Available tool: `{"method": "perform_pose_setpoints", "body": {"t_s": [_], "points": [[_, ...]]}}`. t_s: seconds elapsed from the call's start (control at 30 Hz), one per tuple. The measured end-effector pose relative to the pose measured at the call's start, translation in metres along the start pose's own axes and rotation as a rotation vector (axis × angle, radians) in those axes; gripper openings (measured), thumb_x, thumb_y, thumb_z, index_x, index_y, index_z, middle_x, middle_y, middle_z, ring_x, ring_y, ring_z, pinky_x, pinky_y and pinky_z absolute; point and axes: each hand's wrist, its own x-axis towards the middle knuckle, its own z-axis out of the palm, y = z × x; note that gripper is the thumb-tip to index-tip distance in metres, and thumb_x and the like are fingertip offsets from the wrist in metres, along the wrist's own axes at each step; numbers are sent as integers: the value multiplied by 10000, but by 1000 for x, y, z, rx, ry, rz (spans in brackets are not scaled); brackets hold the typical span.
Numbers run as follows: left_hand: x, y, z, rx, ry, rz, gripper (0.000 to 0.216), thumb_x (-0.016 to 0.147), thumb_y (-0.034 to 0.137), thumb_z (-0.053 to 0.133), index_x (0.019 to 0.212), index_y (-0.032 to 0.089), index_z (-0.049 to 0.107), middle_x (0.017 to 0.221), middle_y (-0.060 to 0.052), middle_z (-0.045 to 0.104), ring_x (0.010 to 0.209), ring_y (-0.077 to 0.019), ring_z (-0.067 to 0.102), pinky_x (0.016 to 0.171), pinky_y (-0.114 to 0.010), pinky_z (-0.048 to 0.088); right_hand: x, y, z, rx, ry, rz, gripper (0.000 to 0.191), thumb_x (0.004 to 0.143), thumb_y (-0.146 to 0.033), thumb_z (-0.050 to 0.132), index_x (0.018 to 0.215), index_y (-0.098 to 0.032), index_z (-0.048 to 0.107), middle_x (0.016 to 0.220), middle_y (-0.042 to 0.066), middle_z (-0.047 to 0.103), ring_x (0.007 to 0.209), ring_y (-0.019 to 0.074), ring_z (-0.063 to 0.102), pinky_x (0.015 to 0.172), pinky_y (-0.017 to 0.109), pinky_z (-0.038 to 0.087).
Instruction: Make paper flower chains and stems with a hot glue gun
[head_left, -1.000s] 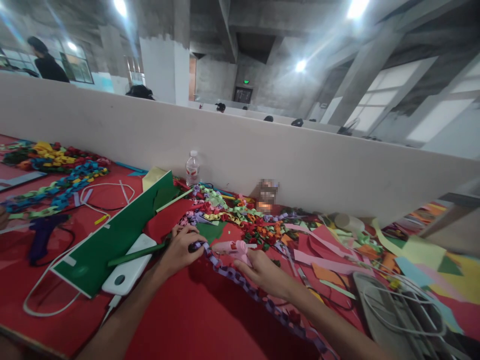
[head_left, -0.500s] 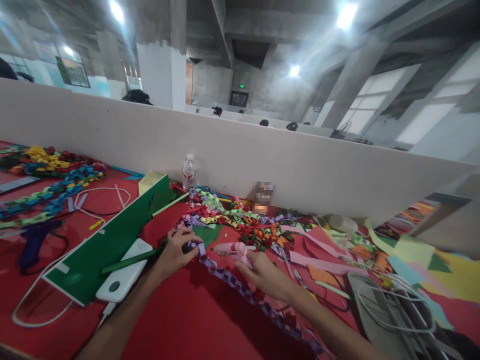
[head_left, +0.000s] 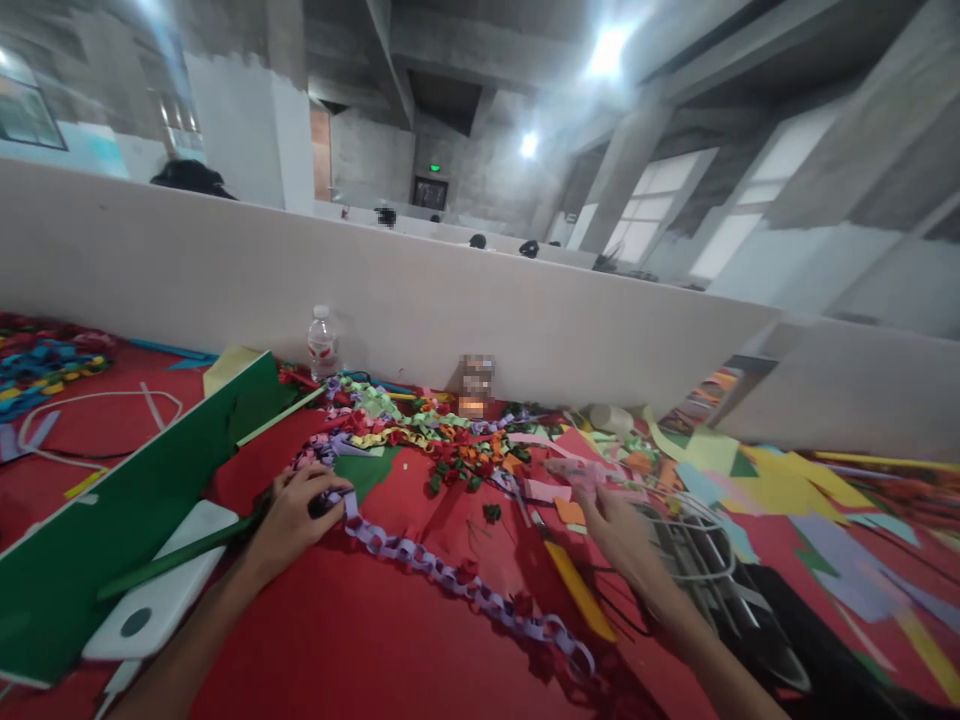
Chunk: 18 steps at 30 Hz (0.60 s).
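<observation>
My left hand (head_left: pixel 300 508) pinches one end of a purple paper chain (head_left: pixel 444 572). From those fingers the linked loops run down to the right across the red tabletop (head_left: pixel 352 635), with small dark red pieces beside some of them. My right hand (head_left: pixel 616 528) is wrapped round a pink glue gun (head_left: pixel 589 473), whose nozzle points left, away from the chain. A yellow utility knife (head_left: pixel 579 592) lies below the glue gun.
A green board (head_left: pixel 150 510) and a white power bank (head_left: pixel 161 585) lie at left. Colourful paper chains (head_left: pixel 420 425) heap up before a white partition (head_left: pixel 405 300), near a plastic bottle (head_left: pixel 321 343). Paper sheets (head_left: pixel 780 480) and a cable-covered grey tray (head_left: pixel 712 560) are at right.
My right hand has carried the glue gun rightward, away from the chain's held end. My left hand still grips the chain. The view has turned to the right.
</observation>
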Motion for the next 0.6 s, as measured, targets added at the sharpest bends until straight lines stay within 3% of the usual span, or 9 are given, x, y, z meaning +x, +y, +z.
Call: {"method": "perform_pose_setpoints", "body": {"t_s": [0.2, 0.37, 0.6], "points": [[-1, -5, 4, 29, 19, 31, 181, 836, 303, 641, 986, 299, 742, 1068, -10, 708, 1103, -257, 642, 1026, -429, 332, -19, 9, 12, -162, -47, 86, 483, 990, -539, 248, 760, -216, 525, 703, 82, 640, 667, 231, 611, 596, 308, 347], [-1, -7, 5, 27, 23, 15, 176, 828, 304, 644, 971, 306, 747, 1078, -13, 714, 1105, -264, 644, 1011, -437, 332, -32, 24, 28, -346, -43, -35, 465, 1043, -420, 228, 860, -182, 584, 884, 129, 681, 879, 269, 645, 765, 353, 394], [-1, -9, 7, 11, -1, -8, 196, 812, 322, 643, 969, 305, 759, 1088, -30, 718, 1125, -274, 632, 1018, -449, 331, -43, 37, 33, -420, -57, -129, 352, 1018, -359, 346, 803, -192, 568, 884, 121, 675, 872, 254, 643, 784, 341, 420]]}}
